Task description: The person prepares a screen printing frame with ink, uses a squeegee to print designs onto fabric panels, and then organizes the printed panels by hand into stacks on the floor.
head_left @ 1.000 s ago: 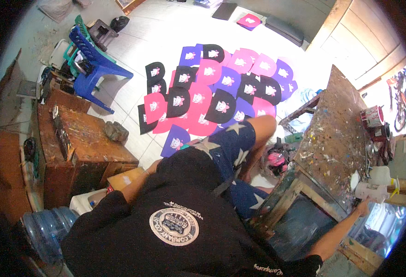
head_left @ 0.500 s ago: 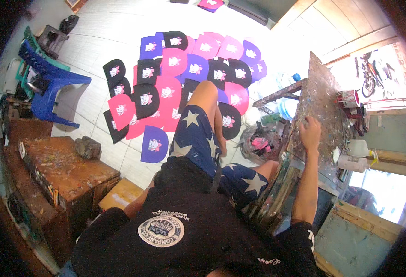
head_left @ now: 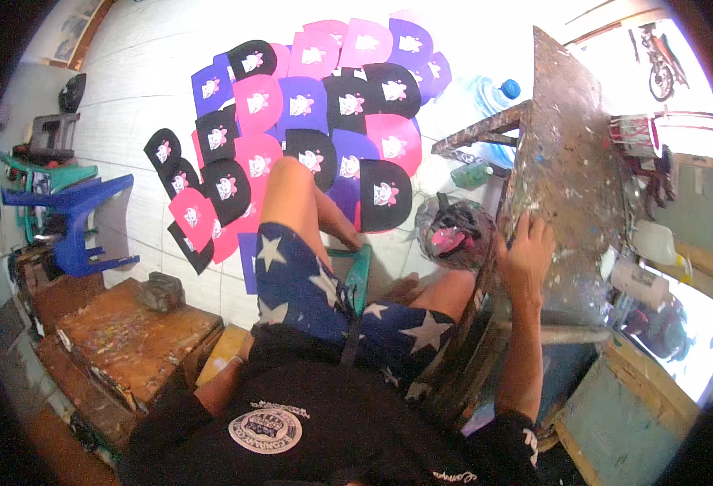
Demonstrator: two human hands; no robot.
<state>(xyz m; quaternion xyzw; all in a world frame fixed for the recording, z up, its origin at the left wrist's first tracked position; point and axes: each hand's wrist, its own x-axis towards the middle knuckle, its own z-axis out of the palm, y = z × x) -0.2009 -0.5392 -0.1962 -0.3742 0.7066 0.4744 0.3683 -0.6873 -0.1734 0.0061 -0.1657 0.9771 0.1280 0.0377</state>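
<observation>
Standing far left: one blue plastic chair (head_left: 74, 231), tipped-looking in the curved view.
Low wooden cabinet (head_left: 138, 324): top specked with paint; one grey stone-like block (head_left: 162, 292) at its far edge.
Left hand: hidden past the forearm (head_left: 223, 389), beside the black shirt (head_left: 332, 405); whether it grips anything, I cannot tell.
Panels (head_left: 300, 101): many, flat, rounded along one side; black, pink and purple; overlapping on the pale tiled floor (head_left: 129, 81), well apart from the right hand (head_left: 526, 259).
Progress, by my judgement: the faces in plain sight already carry a small white figure with pink touches, and the spread looks laid out; what is left, I cannot tell from here.
Starred shorts (head_left: 316, 283): dark blue; one bare knee (head_left: 291, 182) raised, covering part of the nearest panels.
Plastic bag (head_left: 453, 235): see-through, pink and dark contents; green bottle (head_left: 471, 174) just beyond.
Right hand: unclenched, fingers slightly spread, apparently resting on the left edge of the desk (head_left: 575, 186); nothing visible in its grasp.
Desk: long, paint-spattered top.
Far right: red-and-white tin (head_left: 636, 135); nearer, one white jug (head_left: 656, 241).
</observation>
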